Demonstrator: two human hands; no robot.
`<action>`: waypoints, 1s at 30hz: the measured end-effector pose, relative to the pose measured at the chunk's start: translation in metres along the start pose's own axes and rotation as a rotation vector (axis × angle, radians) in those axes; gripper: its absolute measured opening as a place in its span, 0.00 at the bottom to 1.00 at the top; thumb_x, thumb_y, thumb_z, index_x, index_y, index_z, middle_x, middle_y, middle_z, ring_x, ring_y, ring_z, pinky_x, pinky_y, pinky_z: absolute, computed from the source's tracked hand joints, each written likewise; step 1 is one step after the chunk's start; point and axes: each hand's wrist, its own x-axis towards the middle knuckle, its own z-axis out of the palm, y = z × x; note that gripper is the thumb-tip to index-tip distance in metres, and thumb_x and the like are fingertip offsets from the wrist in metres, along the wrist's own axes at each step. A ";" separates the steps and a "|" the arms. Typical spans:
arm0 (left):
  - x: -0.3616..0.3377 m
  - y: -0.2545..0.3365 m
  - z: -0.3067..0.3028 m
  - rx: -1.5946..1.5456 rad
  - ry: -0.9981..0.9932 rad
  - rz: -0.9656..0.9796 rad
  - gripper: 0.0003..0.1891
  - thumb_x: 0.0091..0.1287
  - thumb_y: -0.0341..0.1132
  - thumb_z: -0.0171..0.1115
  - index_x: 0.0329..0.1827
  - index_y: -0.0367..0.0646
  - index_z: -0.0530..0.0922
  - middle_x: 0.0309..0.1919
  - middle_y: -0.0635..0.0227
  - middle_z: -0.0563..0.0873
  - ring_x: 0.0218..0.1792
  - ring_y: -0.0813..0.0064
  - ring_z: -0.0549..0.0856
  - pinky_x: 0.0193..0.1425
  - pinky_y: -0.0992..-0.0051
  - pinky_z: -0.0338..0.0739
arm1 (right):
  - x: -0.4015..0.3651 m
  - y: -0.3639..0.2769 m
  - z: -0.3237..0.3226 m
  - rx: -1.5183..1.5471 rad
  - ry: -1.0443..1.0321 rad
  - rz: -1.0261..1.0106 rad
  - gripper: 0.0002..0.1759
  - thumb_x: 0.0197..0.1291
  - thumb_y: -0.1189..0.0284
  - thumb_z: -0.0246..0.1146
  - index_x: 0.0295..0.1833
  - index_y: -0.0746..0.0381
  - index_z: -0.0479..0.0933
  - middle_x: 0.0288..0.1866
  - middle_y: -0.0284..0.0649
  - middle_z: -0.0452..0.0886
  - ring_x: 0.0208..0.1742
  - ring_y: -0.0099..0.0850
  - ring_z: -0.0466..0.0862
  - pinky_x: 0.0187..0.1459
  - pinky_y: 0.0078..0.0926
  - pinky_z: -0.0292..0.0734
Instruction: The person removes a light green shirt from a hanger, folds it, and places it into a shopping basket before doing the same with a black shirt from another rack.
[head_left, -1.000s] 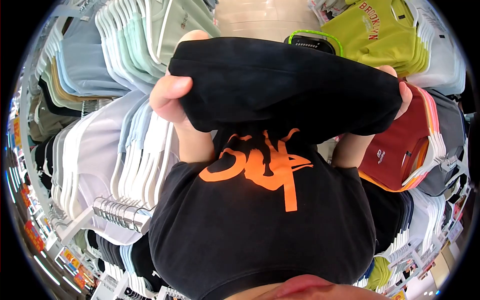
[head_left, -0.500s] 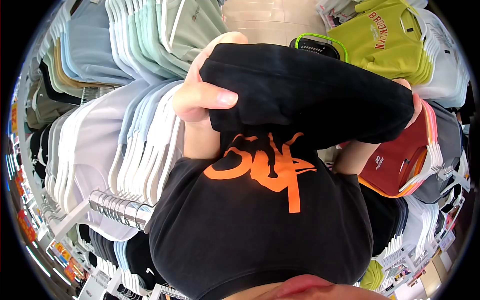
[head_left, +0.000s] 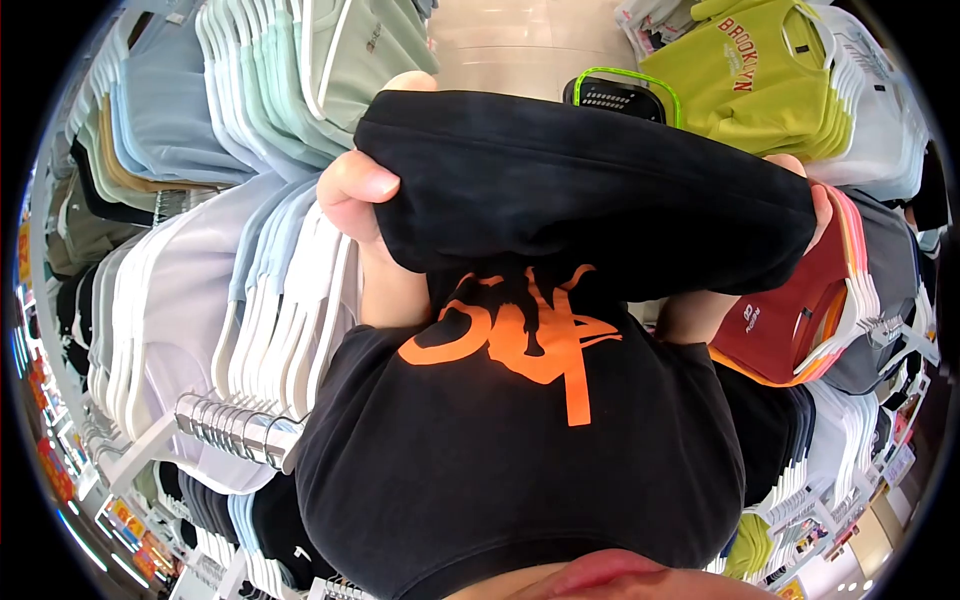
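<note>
A folded black garment is stretched sideways in front of my chest, its cut not clear from here. At its left end my left hand grips the cloth, thumb on the near face and fingers mostly behind. My right hand holds the other end, with only some fingers showing round the edge. Just below the garment is the black T-shirt I wear, with a large orange print.
Pale shirts on white hangers fill a rail close on my left. To the right hang yellow-green sweatshirts and dark red tops. A black basket with a green handle stands on the tiled floor ahead.
The garment and both hands have shifted a little left, and the left end is drawn out further. More of the left fingers is hidden behind the cloth.
</note>
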 end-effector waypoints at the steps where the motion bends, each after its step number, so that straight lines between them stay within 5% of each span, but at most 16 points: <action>1: 0.000 0.000 -0.001 0.011 -0.004 0.004 0.15 0.43 0.26 0.54 0.35 0.42 0.64 0.34 0.57 0.76 0.38 0.62 0.75 0.43 0.67 0.68 | 0.000 0.000 0.002 0.037 -0.018 0.022 0.16 0.55 0.62 0.49 0.21 0.57 0.57 0.14 0.33 0.66 0.17 0.26 0.67 0.22 0.23 0.62; 10: 0.004 -0.005 0.007 0.132 0.131 0.027 0.16 0.43 0.26 0.56 0.37 0.41 0.64 0.33 0.58 0.77 0.36 0.63 0.76 0.42 0.69 0.69 | -0.005 0.001 0.012 0.086 0.071 -0.040 0.15 0.58 0.64 0.47 0.24 0.62 0.65 0.18 0.37 0.70 0.21 0.28 0.70 0.27 0.23 0.66; 13: 0.009 -0.003 -0.001 0.471 0.237 0.075 0.17 0.43 0.19 0.50 0.40 0.33 0.66 0.38 0.55 0.77 0.41 0.64 0.78 0.48 0.72 0.71 | -0.004 -0.001 0.016 0.066 0.176 -0.036 0.15 0.58 0.64 0.47 0.28 0.65 0.67 0.21 0.39 0.73 0.25 0.29 0.73 0.32 0.23 0.68; 16: 0.024 -0.005 -0.013 1.197 0.366 -0.004 0.12 0.51 0.18 0.56 0.36 0.39 0.67 0.31 0.70 0.75 0.35 0.80 0.76 0.42 0.82 0.71 | 0.004 -0.003 0.016 0.073 0.062 -0.021 0.16 0.58 0.64 0.47 0.32 0.67 0.68 0.25 0.40 0.74 0.29 0.31 0.74 0.36 0.24 0.69; 20: 0.023 -0.029 -0.071 1.407 0.396 -0.031 0.14 0.54 0.21 0.59 0.40 0.42 0.66 0.39 0.68 0.73 0.41 0.81 0.76 0.45 0.83 0.72 | 0.007 -0.001 0.018 0.164 -0.088 0.029 0.16 0.58 0.64 0.47 0.33 0.68 0.68 0.25 0.41 0.75 0.29 0.31 0.75 0.36 0.22 0.70; 23: 0.002 -0.063 -0.118 1.519 0.325 -0.343 0.38 0.48 0.35 0.69 0.60 0.44 0.55 0.53 0.60 0.68 0.53 0.67 0.69 0.57 0.67 0.66 | 0.008 0.005 0.017 0.199 -0.153 0.036 0.15 0.58 0.64 0.47 0.31 0.67 0.67 0.25 0.40 0.74 0.27 0.29 0.74 0.33 0.21 0.69; 26: -0.021 -0.103 -0.172 1.402 0.134 -0.443 0.40 0.52 0.37 0.66 0.65 0.44 0.51 0.57 0.54 0.64 0.56 0.63 0.67 0.59 0.68 0.63 | -0.001 0.010 0.015 0.115 -0.150 0.160 0.14 0.56 0.63 0.49 0.27 0.62 0.63 0.22 0.36 0.72 0.23 0.25 0.72 0.27 0.22 0.67; 29: -0.056 -0.135 -0.233 1.487 0.220 -0.606 0.42 0.54 0.49 0.62 0.65 0.42 0.49 0.60 0.50 0.61 0.61 0.61 0.63 0.63 0.65 0.58 | -0.018 0.011 -0.007 0.181 -0.226 0.218 0.15 0.52 0.66 0.54 0.21 0.64 0.62 0.19 0.34 0.70 0.19 0.23 0.70 0.21 0.19 0.65; 30: -0.060 -0.138 -0.239 1.559 0.210 -0.653 0.43 0.54 0.54 0.60 0.66 0.41 0.49 0.61 0.49 0.60 0.62 0.60 0.62 0.63 0.65 0.57 | -0.016 0.008 -0.010 0.209 -0.433 0.239 0.16 0.50 0.67 0.56 0.18 0.63 0.61 0.16 0.34 0.68 0.16 0.24 0.69 0.19 0.20 0.64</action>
